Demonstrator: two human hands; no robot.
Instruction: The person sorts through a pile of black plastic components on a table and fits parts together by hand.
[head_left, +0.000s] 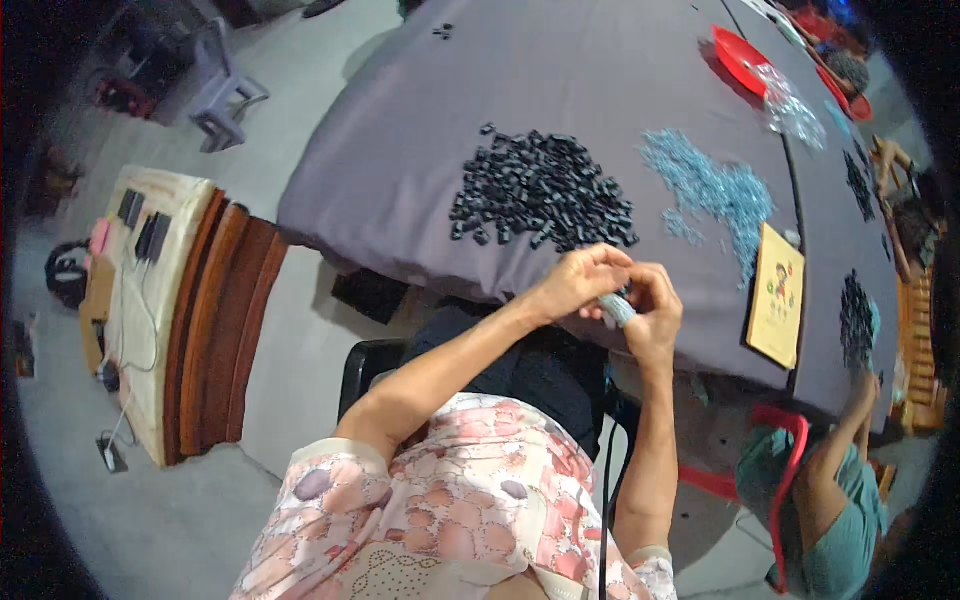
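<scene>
Reference landmark: the black pile (pixel 540 190), a loose heap of small black parts on the bench (pixel 390 190), which is covered with dark grey cloth. All positions below are given relative to this pile.

Left grip (pixel 588 277): located at the near-right edge of the black pile, fingers bent toward the right grip (pixel 652 305). It cannot be determined whether a part is pinched at its fingertips.

Right grip: located just beyond the near-right corner of the black pile, beside the left grip. Its fingers are curled around a pale item (pixel 618 310), blue-grey in colour. The item is partly covered by the fingers; its exact form cannot be determined.

Translucent pile (pixel 715 185): located to the right of the black pile and apart from it. It consists of small, bluish, clear parts and tapers toward the near side.

Yellow booklet (pixel 776 298): located right of and nearer than the black pile, just beside the tapered end of the translucent pile.

Red tray (pixel 738 62): located beyond and to the right of the black pile, with a clear plastic bag (pixel 793 110) against its near side.

Second black heap (pixel 856 320): located well to the right of the black pile, with a co-worker's hand (pixel 868 383) at its near end.
</scene>
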